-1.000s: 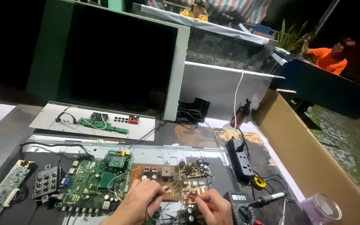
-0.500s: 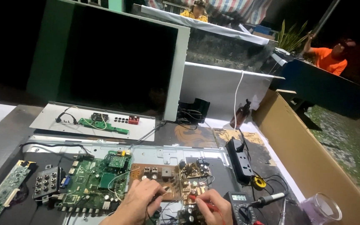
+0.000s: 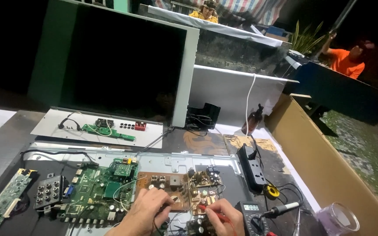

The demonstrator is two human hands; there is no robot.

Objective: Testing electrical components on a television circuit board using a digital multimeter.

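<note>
My left hand [image 3: 147, 209] rests on a brown circuit board [image 3: 178, 188], fingers curled around a thin black probe lead. My right hand [image 3: 222, 216] pinches a red test probe [image 3: 208, 209] whose tip touches the same brown board. A green main board [image 3: 101, 190] lies just left of my left hand. A black multimeter [image 3: 252, 214] sits right of my right hand. All the boards lie on the open grey metal back [image 3: 184, 161] of a flat screen set.
A soldering iron [image 3: 283, 209] and a yellow solder reel [image 3: 271, 191] lie by a black power strip [image 3: 250, 166]. A clear plastic cup [image 3: 337, 218] stands at the right. A cardboard sheet [image 3: 324, 166] leans there. A dark screen panel [image 3: 123, 65] stands behind. A person in orange [image 3: 346, 61] is far back.
</note>
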